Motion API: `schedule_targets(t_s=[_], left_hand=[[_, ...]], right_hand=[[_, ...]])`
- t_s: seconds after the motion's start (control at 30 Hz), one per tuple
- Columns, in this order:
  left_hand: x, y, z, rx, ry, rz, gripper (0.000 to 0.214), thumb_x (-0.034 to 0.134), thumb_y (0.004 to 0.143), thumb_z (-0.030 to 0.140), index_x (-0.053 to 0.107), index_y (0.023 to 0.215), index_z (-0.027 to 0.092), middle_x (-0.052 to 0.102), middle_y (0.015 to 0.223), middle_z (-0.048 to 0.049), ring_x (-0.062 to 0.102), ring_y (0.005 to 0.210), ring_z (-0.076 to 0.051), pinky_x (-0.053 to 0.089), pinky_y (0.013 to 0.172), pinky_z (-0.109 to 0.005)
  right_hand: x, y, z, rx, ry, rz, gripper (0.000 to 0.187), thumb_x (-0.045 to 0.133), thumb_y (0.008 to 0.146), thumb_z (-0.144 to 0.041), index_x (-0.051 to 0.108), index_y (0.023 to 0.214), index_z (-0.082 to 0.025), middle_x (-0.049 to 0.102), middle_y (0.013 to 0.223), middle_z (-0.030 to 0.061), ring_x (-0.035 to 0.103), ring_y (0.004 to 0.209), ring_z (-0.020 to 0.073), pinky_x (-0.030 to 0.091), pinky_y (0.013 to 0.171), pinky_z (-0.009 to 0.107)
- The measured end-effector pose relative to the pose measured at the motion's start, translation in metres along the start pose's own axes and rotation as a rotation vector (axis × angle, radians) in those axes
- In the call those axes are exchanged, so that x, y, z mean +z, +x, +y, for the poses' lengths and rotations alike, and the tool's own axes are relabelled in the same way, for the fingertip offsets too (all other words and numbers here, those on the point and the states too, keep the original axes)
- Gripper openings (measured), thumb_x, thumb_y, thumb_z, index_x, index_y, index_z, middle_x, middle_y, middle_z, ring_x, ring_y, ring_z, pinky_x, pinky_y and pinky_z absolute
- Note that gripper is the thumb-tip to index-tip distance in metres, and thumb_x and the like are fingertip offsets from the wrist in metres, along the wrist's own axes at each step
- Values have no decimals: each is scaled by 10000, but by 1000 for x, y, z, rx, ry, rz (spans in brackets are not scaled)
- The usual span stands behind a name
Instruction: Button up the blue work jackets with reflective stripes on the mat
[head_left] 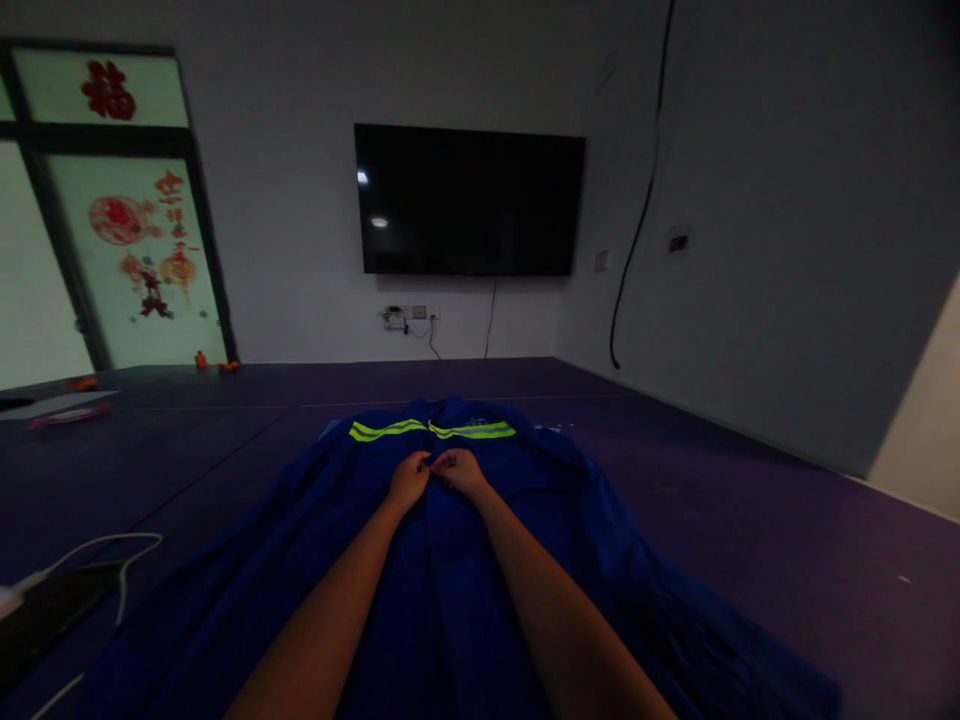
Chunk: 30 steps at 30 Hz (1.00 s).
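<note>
A blue work jacket (315, 560) with neon yellow stripes (431, 430) lies spread out on a dark purple surface (750, 500). My left hand (409, 480) and my right hand (459, 470) meet at the jacket's front middle, just below the stripes. Both have their fingers pinched together on the fabric edges there. What exactly sits between the fingertips is too small and dark to make out. Both forearms reach out over the jacket.
A dark phone (52, 605) with a white cable (112, 545) lies at the left. A black TV (469, 200) hangs on the far wall. Papers (56, 405) lie at the far left near a decorated glass door (135, 260).
</note>
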<state>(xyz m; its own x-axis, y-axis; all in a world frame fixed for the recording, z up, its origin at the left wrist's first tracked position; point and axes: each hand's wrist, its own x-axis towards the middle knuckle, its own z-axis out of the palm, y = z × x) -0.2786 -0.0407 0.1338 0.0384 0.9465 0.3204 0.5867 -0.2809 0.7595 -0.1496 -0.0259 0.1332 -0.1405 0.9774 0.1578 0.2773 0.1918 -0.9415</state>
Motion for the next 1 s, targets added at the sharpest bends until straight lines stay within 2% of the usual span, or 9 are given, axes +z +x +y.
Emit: schedule_targets(t_s=[0.3, 0.63, 1.0], left_hand=[[1, 0, -1, -6, -18, 1, 377, 423, 740, 56, 585, 1070, 139, 626, 1093, -77, 573, 1009, -155, 428, 885, -260], [0, -2, 1, -5, -24, 6, 368, 407, 756, 69, 586, 1071, 135, 616, 1112, -87, 570, 1019, -166, 423, 897, -272], [0, 1, -1, -6, -21, -2, 368, 402, 752, 61, 581, 1070, 102, 608, 1117, -111, 564, 1026, -173, 414, 906, -273]], right_hand=[[0, 1, 1, 9, -24, 6, 53, 652, 618, -156, 600, 612, -146, 510, 425, -62, 449, 353, 53, 323, 352, 146], [0, -1, -1, 14, -21, 4, 76, 633, 631, -119, 573, 593, -146, 508, 429, -63, 446, 356, 52, 326, 353, 147], [1, 0, 1, 6, -1, 19, 84, 646, 643, -156, 571, 610, -136, 501, 421, -65, 453, 351, 52, 326, 351, 145]])
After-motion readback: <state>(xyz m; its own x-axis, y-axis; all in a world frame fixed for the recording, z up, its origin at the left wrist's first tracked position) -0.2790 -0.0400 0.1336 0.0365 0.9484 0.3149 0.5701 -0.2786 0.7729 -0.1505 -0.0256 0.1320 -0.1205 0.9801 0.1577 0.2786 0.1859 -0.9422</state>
